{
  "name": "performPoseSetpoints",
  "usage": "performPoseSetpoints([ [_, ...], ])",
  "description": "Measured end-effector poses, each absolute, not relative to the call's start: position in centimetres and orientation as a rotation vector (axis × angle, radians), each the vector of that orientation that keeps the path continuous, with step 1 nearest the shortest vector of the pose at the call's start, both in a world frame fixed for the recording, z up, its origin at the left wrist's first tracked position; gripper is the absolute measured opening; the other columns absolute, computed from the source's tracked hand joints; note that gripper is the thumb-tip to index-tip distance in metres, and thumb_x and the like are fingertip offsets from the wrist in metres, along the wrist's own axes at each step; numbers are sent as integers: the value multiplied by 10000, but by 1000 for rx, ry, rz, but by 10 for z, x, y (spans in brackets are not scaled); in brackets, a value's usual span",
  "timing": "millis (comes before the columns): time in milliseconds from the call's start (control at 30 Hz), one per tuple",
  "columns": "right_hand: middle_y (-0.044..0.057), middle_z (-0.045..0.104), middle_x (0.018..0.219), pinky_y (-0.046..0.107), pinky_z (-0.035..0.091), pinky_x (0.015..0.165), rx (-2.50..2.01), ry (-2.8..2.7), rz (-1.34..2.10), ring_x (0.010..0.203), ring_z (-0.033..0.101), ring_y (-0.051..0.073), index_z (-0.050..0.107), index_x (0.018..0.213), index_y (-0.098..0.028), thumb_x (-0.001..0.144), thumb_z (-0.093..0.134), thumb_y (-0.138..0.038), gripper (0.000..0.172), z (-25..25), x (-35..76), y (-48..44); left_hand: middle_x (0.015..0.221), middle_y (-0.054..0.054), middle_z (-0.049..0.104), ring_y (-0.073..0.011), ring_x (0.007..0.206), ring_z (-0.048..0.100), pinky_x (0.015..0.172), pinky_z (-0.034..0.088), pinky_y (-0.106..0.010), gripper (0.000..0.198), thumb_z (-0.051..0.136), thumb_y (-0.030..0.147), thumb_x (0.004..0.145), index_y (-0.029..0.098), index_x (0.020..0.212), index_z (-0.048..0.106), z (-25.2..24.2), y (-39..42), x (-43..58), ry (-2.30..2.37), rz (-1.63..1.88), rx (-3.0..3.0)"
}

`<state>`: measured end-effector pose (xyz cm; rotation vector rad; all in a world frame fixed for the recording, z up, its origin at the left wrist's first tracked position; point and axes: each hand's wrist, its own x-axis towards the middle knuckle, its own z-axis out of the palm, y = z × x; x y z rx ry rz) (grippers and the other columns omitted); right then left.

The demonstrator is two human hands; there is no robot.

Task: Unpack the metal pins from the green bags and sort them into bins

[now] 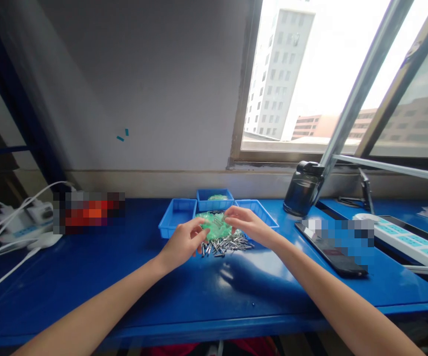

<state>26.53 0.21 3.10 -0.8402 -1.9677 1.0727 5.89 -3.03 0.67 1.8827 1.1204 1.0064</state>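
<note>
At far left on the blue table (99, 267), a white power strip (47, 240) with cables, then a pixelated red object (91, 213). From there to the left tray (166, 231), a broad stretch of tabletop, wide enough for sideways movement. Just in front of that tray's raised wall, the left hand (184, 242): fingers loosely bent, thumb apart from index finger, tips at the green mass (217, 227); pinching or merely touching, impossible to tell.

In the middle, between both hands, the green mass itself: pale, translucent, shiny, ragged in outline; slightly longer from side to side. Behind it, the back tray (216, 204), with pale green contents. Along its near side, a pile of metal pins (227, 244): slim, straight, silvery; long axes at many angles, some towards the table's front edge, one at the near fringe almost crosswise. Between pile and front edge, room for the hands.

At the green mass's right side, the right hand (253, 226), fingers bent; grip likewise impossible to tell. Close behind, the right tray (264, 213). Farther right, tighter room: an upright dark bottle (302, 192), then a slanting flat device (342, 264).
</note>
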Motion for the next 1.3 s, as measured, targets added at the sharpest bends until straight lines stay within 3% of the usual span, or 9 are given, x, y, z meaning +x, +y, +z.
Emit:
performPoseSetpoints([
  [300,-13,548,774,211,441,587,-779,-2046,1255,685,518,103,517,970,-186,662,692,-306,374,22,263,-1,612,12,563,-101,467,534,391,368,-178,362,486,353,819,156,1111,571,11,-31,58,1055,1041,1851],
  [500,-10,527,746,214,461,508,-804,-1992,1214,619,493,98,545,937,-172,678,673,-328,329,21,261,0,604,32,530,-89,473,527,413,366,-173,358,480,342,825,161,1122,563,14,-32,56,1052,1023,1881],
  [867,-34,472,597,207,354,522,-894,-1977,1052,566,432,81,559,665,-134,687,663,-350,241,20,261,4,543,35,510,-91,451,495,427,343,-184,278,459,391,832,150,764,579,15,-33,56,1147,995,1990],
  [1133,-28,461,604,221,397,534,-860,-2180,1105,558,447,87,519,666,-147,796,523,-450,329,17,269,11,497,43,499,-93,429,475,453,332,-197,366,448,433,828,164,580,456,5,-27,58,1238,974,2032],
  [1300,-20,511,613,224,414,522,-925,-2099,1057,553,483,97,548,733,-152,767,559,-453,304,18,267,10,478,51,471,-88,418,458,448,332,-194,368,440,427,836,167,575,435,5,-28,59,1198,977,2035],
])
